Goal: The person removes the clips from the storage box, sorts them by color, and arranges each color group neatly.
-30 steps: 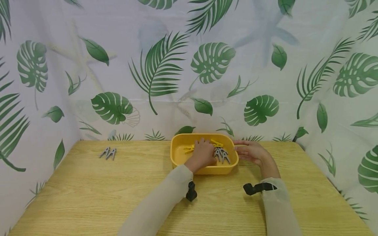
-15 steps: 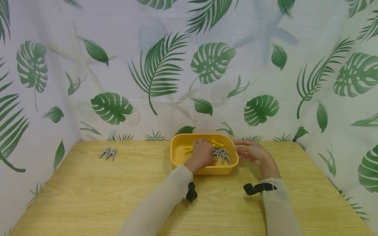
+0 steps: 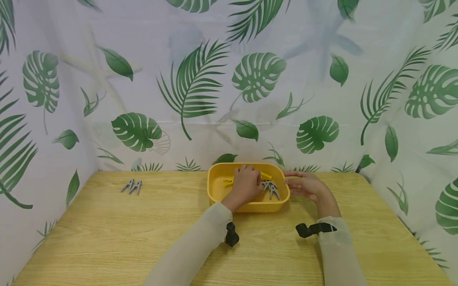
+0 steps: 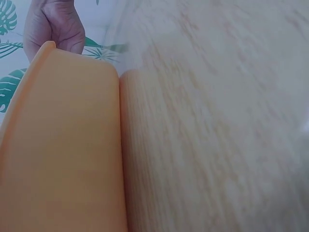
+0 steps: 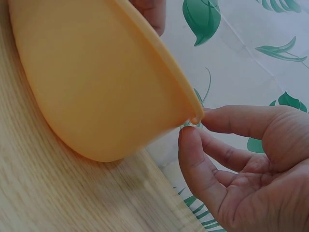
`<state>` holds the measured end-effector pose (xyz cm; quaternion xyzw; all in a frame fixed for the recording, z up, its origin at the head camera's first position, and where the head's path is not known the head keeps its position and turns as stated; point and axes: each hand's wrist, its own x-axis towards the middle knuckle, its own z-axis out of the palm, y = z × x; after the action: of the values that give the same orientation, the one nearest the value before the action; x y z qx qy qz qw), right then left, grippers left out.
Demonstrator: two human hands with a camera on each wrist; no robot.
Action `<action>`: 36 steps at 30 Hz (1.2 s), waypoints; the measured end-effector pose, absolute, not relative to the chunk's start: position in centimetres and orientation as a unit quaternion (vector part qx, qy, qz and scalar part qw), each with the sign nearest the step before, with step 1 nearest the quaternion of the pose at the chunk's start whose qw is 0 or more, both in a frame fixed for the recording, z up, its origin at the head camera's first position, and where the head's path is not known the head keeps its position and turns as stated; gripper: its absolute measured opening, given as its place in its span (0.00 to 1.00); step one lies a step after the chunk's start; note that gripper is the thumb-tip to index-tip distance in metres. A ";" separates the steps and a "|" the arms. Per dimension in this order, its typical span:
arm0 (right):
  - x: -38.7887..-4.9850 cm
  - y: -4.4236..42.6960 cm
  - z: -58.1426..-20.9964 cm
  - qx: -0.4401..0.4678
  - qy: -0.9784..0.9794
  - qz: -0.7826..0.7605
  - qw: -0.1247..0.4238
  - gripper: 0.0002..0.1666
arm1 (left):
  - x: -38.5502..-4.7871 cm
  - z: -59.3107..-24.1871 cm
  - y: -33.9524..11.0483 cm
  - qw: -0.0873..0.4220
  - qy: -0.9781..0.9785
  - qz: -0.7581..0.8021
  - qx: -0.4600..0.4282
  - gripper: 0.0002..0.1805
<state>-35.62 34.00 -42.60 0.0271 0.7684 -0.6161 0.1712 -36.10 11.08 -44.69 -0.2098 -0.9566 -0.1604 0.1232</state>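
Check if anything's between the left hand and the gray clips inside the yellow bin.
Nothing visible is: the left hand is down inside the yellow bin, gray clips just to its right. Whatever lies under it is hidden.

Hidden inside yellow tub (image 3: 248, 207): fingertips of left hand (image 3: 246, 182), grip undeterminable. Partly covered at that hand's 9 o'clock: yellow clothespin (image 3: 229, 184). Cropped at 6 o'clock, head view: both sleeves (image 3: 191, 248). Blurred at 3 o'clock, left wrist view: tabletop (image 4: 241, 125).
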 end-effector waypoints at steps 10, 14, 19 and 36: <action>-35.6 33.8 -42.4 0.026 0.766 -0.618 0.172 0.35 | -35.8 -44.4 10.7 0.228 -0.916 -0.219 -0.245 0.06; -35.7 33.9 -42.4 0.023 0.766 -0.619 0.174 0.35 | -36.0 -44.2 10.5 0.275 -0.891 -0.256 -0.253 0.05; -35.7 33.9 -42.4 0.027 0.763 -0.622 0.176 0.35 | -36.1 -43.5 10.1 0.333 -0.844 -0.335 -0.255 0.05; -35.9 34.1 -42.7 0.004 0.773 -0.605 0.190 0.37 | -35.2 -39.1 -0.6 0.380 -0.797 -0.424 -0.202 0.04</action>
<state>-35.86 34.11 -42.68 0.0038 0.7728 -0.6055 0.1901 -35.17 -0.61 -39.13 -0.2023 -0.7970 -0.4236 0.3801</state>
